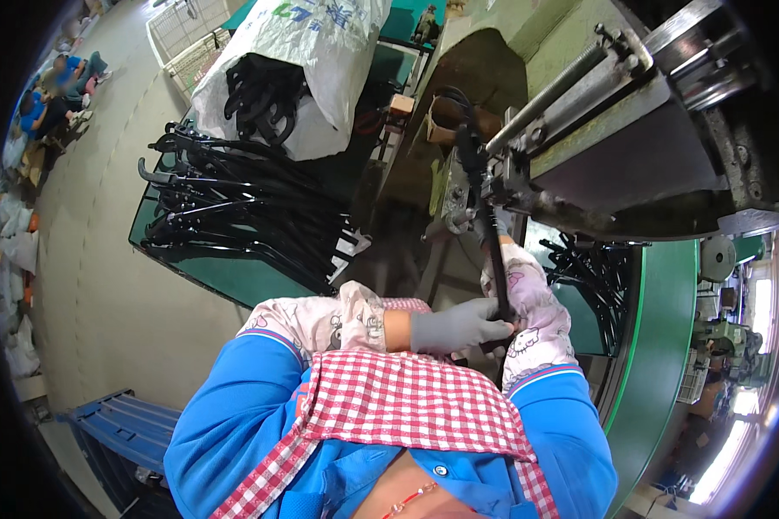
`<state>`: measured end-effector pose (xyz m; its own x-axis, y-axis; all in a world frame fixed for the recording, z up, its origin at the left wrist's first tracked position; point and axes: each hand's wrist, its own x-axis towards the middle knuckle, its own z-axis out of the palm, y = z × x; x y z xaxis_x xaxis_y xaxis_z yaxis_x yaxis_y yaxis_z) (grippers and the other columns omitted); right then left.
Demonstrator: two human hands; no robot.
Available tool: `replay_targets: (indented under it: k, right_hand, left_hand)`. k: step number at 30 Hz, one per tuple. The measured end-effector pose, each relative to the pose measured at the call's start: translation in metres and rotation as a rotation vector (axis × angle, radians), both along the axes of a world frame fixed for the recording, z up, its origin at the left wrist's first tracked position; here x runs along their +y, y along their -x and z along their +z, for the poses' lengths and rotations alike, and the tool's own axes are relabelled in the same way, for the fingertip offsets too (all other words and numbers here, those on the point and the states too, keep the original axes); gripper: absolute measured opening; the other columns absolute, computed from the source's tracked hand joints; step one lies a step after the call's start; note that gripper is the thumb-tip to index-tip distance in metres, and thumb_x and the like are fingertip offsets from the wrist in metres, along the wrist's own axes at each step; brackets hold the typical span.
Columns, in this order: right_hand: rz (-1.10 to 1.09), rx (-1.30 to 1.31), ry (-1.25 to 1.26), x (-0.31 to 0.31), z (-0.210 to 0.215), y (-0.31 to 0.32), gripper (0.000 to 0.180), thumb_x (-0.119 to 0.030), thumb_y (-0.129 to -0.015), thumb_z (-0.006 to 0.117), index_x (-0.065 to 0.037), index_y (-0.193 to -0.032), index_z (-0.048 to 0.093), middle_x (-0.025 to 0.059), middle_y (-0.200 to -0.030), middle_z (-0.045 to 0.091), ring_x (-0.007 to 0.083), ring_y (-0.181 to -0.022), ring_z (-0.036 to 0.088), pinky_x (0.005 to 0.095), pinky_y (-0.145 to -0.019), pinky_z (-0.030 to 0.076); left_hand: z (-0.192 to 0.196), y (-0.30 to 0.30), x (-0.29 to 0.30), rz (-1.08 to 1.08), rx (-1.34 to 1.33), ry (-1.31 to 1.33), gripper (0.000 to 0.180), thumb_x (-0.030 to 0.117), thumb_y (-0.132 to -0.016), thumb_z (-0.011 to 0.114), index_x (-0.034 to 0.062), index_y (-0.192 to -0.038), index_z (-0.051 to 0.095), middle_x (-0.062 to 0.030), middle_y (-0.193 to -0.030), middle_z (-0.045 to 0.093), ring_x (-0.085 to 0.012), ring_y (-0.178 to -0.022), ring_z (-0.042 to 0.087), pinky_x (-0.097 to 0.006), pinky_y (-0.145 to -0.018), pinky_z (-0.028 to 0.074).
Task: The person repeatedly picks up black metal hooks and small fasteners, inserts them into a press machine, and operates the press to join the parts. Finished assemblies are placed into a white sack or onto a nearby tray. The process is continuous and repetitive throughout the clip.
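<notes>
A long, thin black rod-like piece runs from the machine's clamping parts down toward my lap. My left hand, in a grey glove, is closed around the lower end of this piece. My right hand, also gloved in grey, is up by the machine's metal fittings, right beside the rod. Its fingers are mostly hidden by the rod and the metal parts. The machine has a heavy grey metal head and a shiny cylinder at the upper right.
Left of me, a green table bears a heap of black rods with hooked ends. A white woven sack holds more. Another black pile lies at right, beside a green surface. A blue plastic rack stands lower left; people sit far left.
</notes>
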<state>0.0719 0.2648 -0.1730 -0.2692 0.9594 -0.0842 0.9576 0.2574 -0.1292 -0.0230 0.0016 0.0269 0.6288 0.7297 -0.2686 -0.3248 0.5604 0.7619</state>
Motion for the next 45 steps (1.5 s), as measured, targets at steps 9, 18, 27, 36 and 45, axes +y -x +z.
replay_targets:
  k: [9,18,27,36,45]
  right_hand:
    - [0.062,-0.164,0.213,-0.008,0.006,0.008,0.04,-0.03,-0.096,0.05,-0.013,-0.131,0.059,0.0145,-0.136,0.056,0.0338,-0.125,0.053,0.0463,-0.102,0.044]
    - [0.089,-0.031,0.207,-0.018,-0.021,-0.016,0.035,-0.028,-0.096,0.053,-0.01,-0.125,0.061,0.0137,-0.127,0.06,0.0317,-0.116,0.057,0.0434,-0.097,0.047]
    - [0.038,0.167,0.0,-0.015,-0.006,-0.031,0.03,-0.026,-0.096,0.056,-0.007,-0.118,0.064,0.0129,-0.118,0.064,0.0296,-0.107,0.061,0.0405,-0.092,0.049]
    - [0.526,0.766,0.05,-0.071,0.086,-0.049,0.025,-0.024,-0.096,0.059,-0.005,-0.112,0.066,0.0121,-0.109,0.068,0.0275,-0.099,0.065,0.0377,-0.087,0.051]
    - [0.619,0.603,0.046,-0.102,0.19,-0.008,0.027,-0.029,-0.099,0.057,-0.005,-0.105,0.067,0.0162,-0.094,0.07,0.0297,-0.08,0.068,0.0383,-0.072,0.05]
  left_hand:
    - [-0.075,0.228,-0.013,1.141,-0.091,0.002,0.026,0.031,-0.103,0.051,0.0077,-0.107,0.063,-0.0064,-0.086,0.067,-0.014,-0.065,0.062,-0.029,-0.067,0.053]
    - [-0.107,0.339,0.02,0.835,1.222,-0.261,0.027,0.025,-0.096,0.057,-0.0004,-0.107,0.059,-0.0106,-0.079,0.067,-0.024,-0.069,0.067,-0.038,-0.06,0.05]
    - [-0.226,0.405,0.171,0.702,1.841,-0.06,0.07,0.032,-0.084,0.061,-0.0002,-0.142,0.038,-0.0305,-0.132,0.053,-0.0421,-0.121,0.055,-0.048,-0.103,0.043]
    - [-0.114,0.318,0.056,1.094,0.995,-0.46,0.022,0.03,-0.103,0.05,0.0166,-0.086,0.056,0.0067,-0.065,0.039,-0.0052,-0.052,0.033,-0.022,-0.051,0.034]
    - [-0.065,0.208,-0.084,0.997,0.05,-0.197,0.058,0.034,-0.096,0.058,-0.008,-0.135,0.049,-0.0089,-0.075,0.062,-0.0151,-0.057,0.055,-0.033,-0.067,0.051]
